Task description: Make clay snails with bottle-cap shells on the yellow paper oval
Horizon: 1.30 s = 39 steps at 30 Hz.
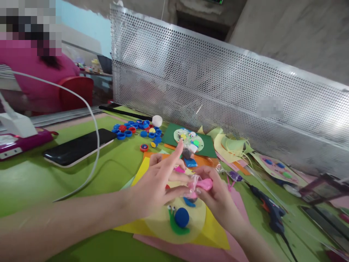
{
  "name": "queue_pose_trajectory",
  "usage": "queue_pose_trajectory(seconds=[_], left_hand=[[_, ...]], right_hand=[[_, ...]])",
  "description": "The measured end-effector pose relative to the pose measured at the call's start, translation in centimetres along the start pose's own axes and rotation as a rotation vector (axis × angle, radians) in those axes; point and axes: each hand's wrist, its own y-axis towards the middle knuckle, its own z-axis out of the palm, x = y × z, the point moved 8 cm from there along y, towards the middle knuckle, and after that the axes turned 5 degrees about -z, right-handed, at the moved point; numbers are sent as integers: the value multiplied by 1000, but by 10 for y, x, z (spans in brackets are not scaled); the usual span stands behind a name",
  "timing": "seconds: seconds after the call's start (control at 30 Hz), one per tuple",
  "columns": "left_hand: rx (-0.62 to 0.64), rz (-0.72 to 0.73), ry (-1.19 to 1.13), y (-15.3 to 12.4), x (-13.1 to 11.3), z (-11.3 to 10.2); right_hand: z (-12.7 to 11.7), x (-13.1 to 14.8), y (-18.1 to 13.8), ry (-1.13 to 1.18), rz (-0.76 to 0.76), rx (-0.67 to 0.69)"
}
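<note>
My left hand (156, 182) pinches a crumpled clear plastic wrapper (194, 181) between thumb and fingers, with the index finger raised. Pink modelling clay (206, 184) sticks out of the wrapper, and my right hand (215, 193) grips it with thumb and fingertips. Both hands hover over a pale yellow paper circle (155, 227) on a bright yellow sheet (220, 236). On the circle is a snail with a green clay body (177, 230) and a blue bottle cap (181, 217) as its shell. Other clay shapes on the circle are partly hidden behind my hands.
Blue, red and yellow bottle caps (141, 125) cluster behind left, near a phone (79, 146) and a white cable (94, 145). A decorated circle on green card (167, 136) lies behind. A glue gun (268, 207) lies right. A perforated metal panel (191, 72) borders the table; a person (38, 80) sits beyond.
</note>
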Motion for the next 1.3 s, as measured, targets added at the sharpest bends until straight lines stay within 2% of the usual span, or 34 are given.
queue_pose_trajectory(seconds=[0.1,0.23,0.4,0.57,0.7,0.8,1.03,1.2,1.3], left_hand=[[15,-67,6,1,4,1],[42,-181,27,4,14,2],[47,-198,-70,3,12,4],[74,-400,-312,-4,27,14],[37,-521,-538,-7,36,18],[17,-524,-531,-8,34,16],[-44,-362,-264,-5,19,2],[11,-454,-239,-3,26,4],[66,-439,-231,-2,26,7]], right_hand=[[2,2,-2,-19,-12,41],[-4,-2,-2,-51,22,-30],[-5,-1,0,-25,39,-71],[-3,1,0,-6,35,-106],[-3,-1,-2,23,52,-154],[-1,-1,-5,31,65,-174],[-4,3,-7,40,92,-255],[-14,0,-5,-54,147,-278],[-15,-2,-5,-71,139,-277]])
